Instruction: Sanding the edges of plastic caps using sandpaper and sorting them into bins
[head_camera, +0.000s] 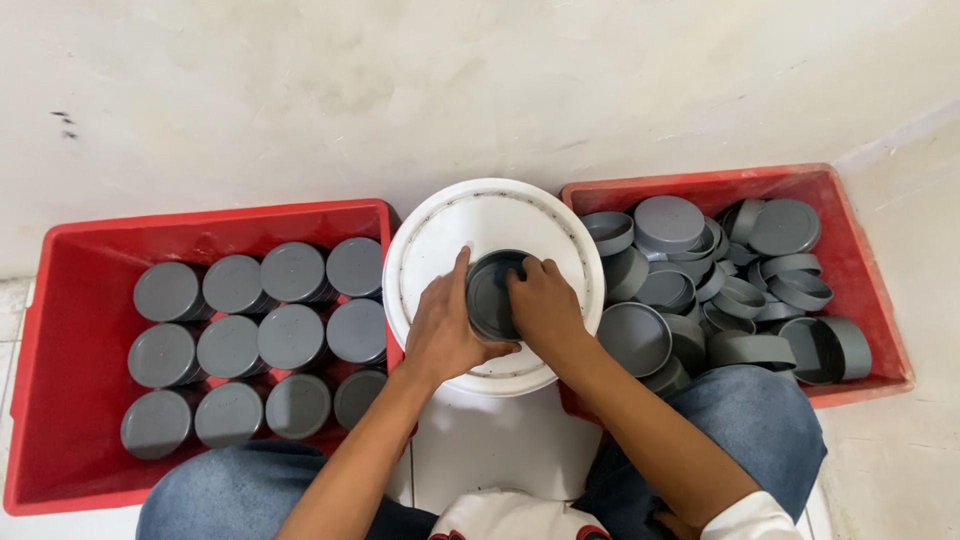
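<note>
I see three containers in front of the seated person.

1. Left red rectangular plastic crate: it holds grey round plastic caps set closed face up in three tidy rows, each touching its neighbours. The near left part of the crate floor is bare.

2. Centre white round plastic bucket lid: it lies flat between the two crates, its rim touching or overlapping both. One open grey round plastic cap sits on it, hollow side up, near the middle.

3. Right red rectangular plastic crate: it holds a loose heap of the same grey caps, tilted at mixed angles, some hollow side up, some closed face up, several nested or overlapping.

Hands: the left hand wraps the left wall of the open cap, thumb along its near side and fingers curled over the far edge. The right hand presses on the cap's right rim, fingers bent inward and gripping it. Both hands are closed on this one cap.

Limits of view: the right hand covers the cap's right half, so I cannot tell what lies inside it. The bucket under the lid is hidden. The blue denim knees cover the near edges of both crates, and the person's lap is cut off at the lower frame edge.
</note>
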